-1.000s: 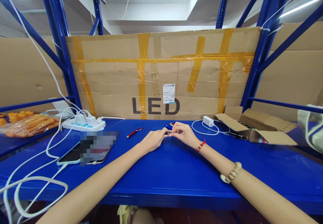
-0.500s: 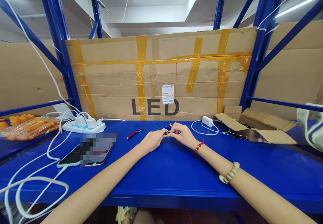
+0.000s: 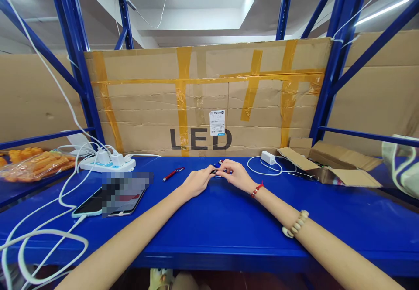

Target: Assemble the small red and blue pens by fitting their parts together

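Near the middle of the blue tabletop (image 3: 212, 224), my left hand (image 3: 199, 182) and my right hand (image 3: 235, 173) meet fingertip to fingertip. Both are closed in a pinch around a small dark piece (image 3: 214, 171), mostly covered by the fingers, so its kind is unclear. Just behind my right hand, bits of red and blue things peek out, largely hidden. A red pen (image 3: 173, 174) with a silvery clip lies to the left of my left hand, apart from it.
Two phones (image 3: 88, 203) lie at left beside a white power strip (image 3: 108, 164) and looping white cables (image 3: 54, 233). A white charger (image 3: 268, 157) with its cord and an opened cardboard box (image 3: 330, 168) sit at right. A large cardboard panel (image 3: 150, 107) stands behind.
My fingertips have shifted slightly around the small dark piece, my right fingers a little lower. The view has moved slightly; the pen, phones and box stay put.
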Available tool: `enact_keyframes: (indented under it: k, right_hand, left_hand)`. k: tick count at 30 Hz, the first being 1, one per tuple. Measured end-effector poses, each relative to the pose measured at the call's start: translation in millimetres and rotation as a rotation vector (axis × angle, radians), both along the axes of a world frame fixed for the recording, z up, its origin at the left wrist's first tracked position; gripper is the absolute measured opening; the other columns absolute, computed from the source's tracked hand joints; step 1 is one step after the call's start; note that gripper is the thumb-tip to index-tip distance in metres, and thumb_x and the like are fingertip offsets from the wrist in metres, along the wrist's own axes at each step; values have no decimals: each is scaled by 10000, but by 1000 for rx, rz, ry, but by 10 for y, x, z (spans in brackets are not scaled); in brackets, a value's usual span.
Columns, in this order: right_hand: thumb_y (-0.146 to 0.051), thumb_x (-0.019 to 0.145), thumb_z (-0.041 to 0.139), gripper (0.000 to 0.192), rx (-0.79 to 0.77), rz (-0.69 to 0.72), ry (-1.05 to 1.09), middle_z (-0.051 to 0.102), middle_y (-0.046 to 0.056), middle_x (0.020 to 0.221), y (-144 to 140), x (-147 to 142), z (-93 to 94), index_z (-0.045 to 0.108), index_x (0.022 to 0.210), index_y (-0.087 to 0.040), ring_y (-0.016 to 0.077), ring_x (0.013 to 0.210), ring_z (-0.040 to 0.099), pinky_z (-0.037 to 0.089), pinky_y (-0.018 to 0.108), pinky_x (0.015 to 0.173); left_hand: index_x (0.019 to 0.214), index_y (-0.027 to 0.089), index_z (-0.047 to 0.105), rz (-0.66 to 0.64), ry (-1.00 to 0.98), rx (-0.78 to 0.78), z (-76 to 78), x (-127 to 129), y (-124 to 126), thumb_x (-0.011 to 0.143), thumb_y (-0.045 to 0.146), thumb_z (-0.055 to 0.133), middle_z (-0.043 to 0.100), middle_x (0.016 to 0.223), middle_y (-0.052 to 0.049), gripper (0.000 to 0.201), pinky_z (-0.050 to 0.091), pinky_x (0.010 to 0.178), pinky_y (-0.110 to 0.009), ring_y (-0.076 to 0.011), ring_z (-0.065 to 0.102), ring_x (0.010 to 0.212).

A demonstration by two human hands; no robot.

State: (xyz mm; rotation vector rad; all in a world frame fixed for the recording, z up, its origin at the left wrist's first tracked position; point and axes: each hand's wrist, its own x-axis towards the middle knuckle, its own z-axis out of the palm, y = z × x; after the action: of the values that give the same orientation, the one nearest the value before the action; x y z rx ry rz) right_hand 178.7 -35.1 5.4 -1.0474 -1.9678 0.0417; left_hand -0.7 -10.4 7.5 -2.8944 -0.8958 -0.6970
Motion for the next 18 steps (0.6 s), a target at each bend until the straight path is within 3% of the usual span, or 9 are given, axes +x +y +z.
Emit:
enact_keyframes:
  k: [18]
  right_hand:
    - [-325,762,542,168,-23,-16,-33,562,16,778,14,33,-5,622,724,-182,65,505,444,360,193,486]
  left_hand:
    - [1038,210,359,23,31,0,8,6,-5,918,242,305,548,955,-24,135,423,667,-254,-207,550,838]
